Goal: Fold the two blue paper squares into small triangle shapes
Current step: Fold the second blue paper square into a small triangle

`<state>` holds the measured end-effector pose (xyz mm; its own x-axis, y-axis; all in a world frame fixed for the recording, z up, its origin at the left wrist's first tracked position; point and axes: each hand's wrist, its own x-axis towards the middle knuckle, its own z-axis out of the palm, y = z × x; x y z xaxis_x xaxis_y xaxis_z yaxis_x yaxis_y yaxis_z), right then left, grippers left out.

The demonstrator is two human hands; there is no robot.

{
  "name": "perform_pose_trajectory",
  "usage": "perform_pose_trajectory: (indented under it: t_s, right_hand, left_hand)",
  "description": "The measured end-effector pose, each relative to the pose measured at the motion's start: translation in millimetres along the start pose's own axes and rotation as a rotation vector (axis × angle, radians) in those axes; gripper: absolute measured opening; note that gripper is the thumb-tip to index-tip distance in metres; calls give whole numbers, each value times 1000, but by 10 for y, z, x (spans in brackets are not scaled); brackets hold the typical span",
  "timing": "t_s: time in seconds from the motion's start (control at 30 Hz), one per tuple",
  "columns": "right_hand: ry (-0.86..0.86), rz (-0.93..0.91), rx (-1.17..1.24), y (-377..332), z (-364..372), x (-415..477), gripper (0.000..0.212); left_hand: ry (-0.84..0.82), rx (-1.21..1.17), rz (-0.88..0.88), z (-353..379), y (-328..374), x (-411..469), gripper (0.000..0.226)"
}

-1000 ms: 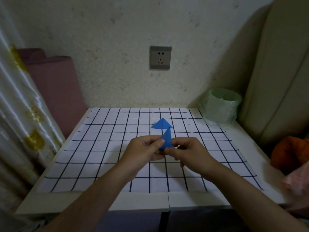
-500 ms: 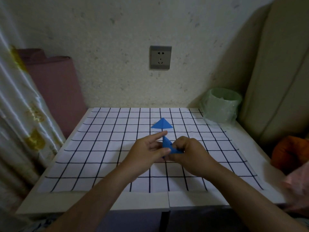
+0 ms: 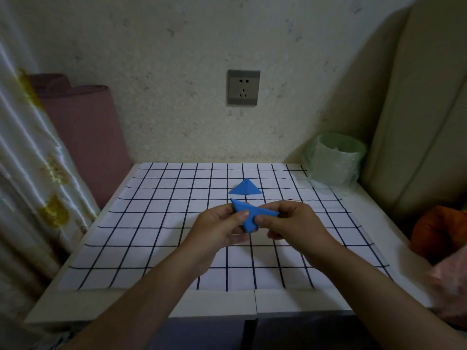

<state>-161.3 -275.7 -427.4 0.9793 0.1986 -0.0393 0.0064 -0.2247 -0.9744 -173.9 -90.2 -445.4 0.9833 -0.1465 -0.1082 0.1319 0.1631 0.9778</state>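
Since half a second ago: second blue paper point(image 3: 249, 218) now spreads wider between both hands, and the left forefinger, straight then, is tucked behind the sheet.

Left hand point(image 3: 217, 228) pinches the paper's left part, thumb on top and fingers behind. Right hand point(image 3: 290, 223) pinches the right part likewise, so both are clamped on it, held just above the grid mat point(image 3: 151, 223). First triangle point(image 3: 244, 188) lies folded on the mat just beyond, apart from the hands. Judgement: at least one fold is left on this piece. To do it well I match the two points exactly before pressing, then set the crease down against the mat; creasing in the air risks a skewed edge.
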Motion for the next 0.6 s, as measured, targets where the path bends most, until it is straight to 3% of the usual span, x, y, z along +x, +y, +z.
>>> perform_pose_trajectory:
  t_s: [0.2,0.3,0.5,0.6]
  right_hand:
    - [-19,3,56,-26,-20,-30,9]
    - [-37,-4,61,-52,-35,-37,5]
    - [-109,49,194,-98,-45,-54,24]
    - [-48,23,136,-76,5,-59,10]
  left_hand:
    - [14,44,76,16,13,-7,26]
    - [49,78,113,16,23,-11,16]
    - [10,-65,32,1,47,-26,32]
    - [34,-59,50,-3,57,-35,14]
